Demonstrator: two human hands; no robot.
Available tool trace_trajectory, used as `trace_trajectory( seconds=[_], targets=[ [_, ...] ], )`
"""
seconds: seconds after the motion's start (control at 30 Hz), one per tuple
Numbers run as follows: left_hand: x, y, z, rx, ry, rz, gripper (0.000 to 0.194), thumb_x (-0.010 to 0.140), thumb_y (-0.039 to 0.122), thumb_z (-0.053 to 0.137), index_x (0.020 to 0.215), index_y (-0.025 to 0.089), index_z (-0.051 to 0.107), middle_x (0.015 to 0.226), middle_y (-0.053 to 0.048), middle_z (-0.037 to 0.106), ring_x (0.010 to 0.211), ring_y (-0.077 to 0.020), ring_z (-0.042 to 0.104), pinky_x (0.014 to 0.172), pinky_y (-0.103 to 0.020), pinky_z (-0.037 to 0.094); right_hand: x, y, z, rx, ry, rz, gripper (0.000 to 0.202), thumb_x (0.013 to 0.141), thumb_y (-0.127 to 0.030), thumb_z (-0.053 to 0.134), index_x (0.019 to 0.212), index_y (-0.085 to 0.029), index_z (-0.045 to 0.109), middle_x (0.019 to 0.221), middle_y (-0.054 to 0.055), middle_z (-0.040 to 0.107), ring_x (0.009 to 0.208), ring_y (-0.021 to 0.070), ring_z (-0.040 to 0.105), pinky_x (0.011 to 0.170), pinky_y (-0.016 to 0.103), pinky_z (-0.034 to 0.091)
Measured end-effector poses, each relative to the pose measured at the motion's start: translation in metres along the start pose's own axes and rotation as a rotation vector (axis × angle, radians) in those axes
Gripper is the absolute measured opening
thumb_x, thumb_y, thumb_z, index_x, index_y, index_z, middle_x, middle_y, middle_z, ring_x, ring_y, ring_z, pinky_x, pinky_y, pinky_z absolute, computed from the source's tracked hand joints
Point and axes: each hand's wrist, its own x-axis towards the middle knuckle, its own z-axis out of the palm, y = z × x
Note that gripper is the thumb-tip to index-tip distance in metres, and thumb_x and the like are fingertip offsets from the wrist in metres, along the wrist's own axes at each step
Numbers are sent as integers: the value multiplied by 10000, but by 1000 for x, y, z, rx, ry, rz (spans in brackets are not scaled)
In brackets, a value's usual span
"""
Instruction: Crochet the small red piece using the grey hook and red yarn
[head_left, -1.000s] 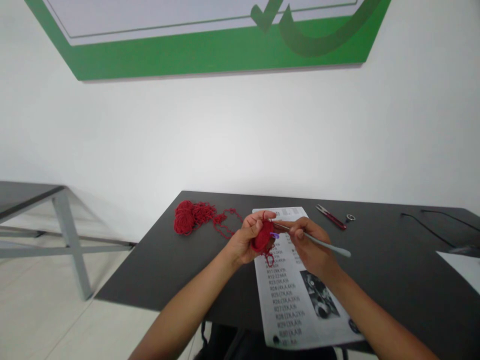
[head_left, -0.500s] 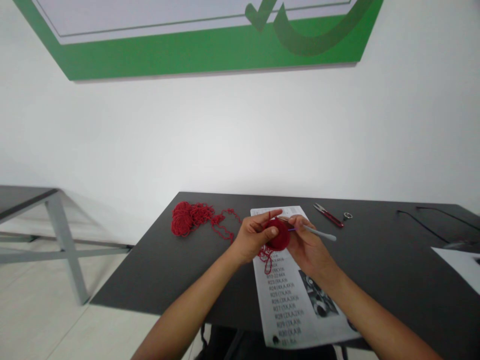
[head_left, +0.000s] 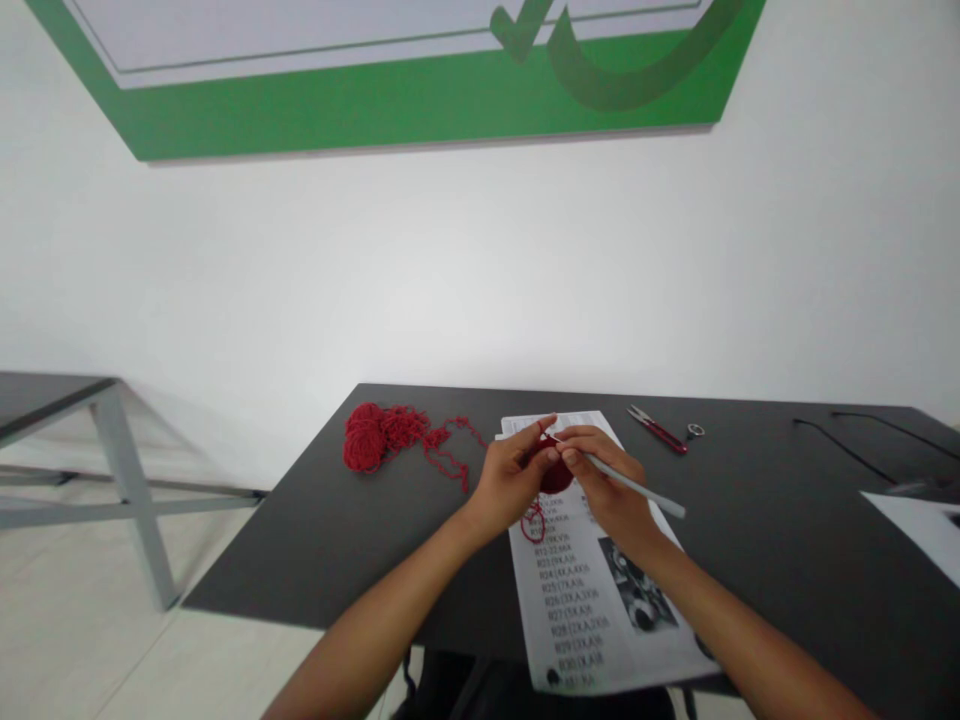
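My left hand [head_left: 511,480] pinches a small round piece of red crochet work [head_left: 556,478], with yarn passing over its raised index finger. In my right hand [head_left: 609,485] is a crochet hook [head_left: 641,490] with a pale grey handle that points down to the right. The hook's tip meets the top edge of the crochet work, close to the left fingertips. A loop of red yarn [head_left: 533,524] hangs below the left hand over the printed pattern sheet [head_left: 570,600]. Fingers partly hide the crochet work.
A ball of red yarn [head_left: 365,440] lies at the table's left, its loose strand trailing toward the left hand. Red-handled snips [head_left: 660,430] and a small ring [head_left: 696,431] lie behind the right hand. Eyeglasses [head_left: 851,452] and another paper [head_left: 919,530] are at the right.
My right hand has turned and shifted the hook, whose handle end now sits lower and farther right. The crochet work has tilted, and the hanging yarn loop has changed shape.
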Motion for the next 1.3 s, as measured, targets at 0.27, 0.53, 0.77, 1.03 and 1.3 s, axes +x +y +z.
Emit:
trace_trajectory(
  seconds=[0.27,0.53,0.77,1.03,1.3],
  targets=[
    [-3,1,6,-218,-16,-71,579,869,432,722,1379,169,641,865,-23,708,727,-132,585,707,-244,487,-1,-4,3,-97,61,-1,82,911,-342,713,883,-293,773,998,39,758,935,223,711,873,380,581],
    [-1,10,4,-161,145,32,312,788,384,810,1023,179,810,767,-9,659,752,-146,572,762,-273,481,-1,-5,1,4,77,57,66,898,-339,728,894,-284,764,1000,41,753,955,231,707,901,405,579],
    [-4,9,11,-459,146,-140,478,728,427,859,1116,162,774,730,7,667,660,-109,565,669,-245,477,-2,-8,1,30,91,57,64,886,-341,744,878,-283,769,990,36,752,940,225,709,880,387,576],
    [-4,12,10,-533,167,-180,383,706,398,885,991,158,796,825,-35,748,722,-138,631,723,-265,508,-3,-9,1,1,89,40,53,885,-328,746,868,-282,766,993,39,748,930,226,705,863,386,580],
    [-4,12,8,-959,44,-322,525,701,413,904,1132,164,737,739,11,667,618,-84,598,640,-207,509,-6,-7,3,86,62,71,37,884,-329,752,889,-295,766,1010,32,751,947,224,704,895,389,572]
  ],
)
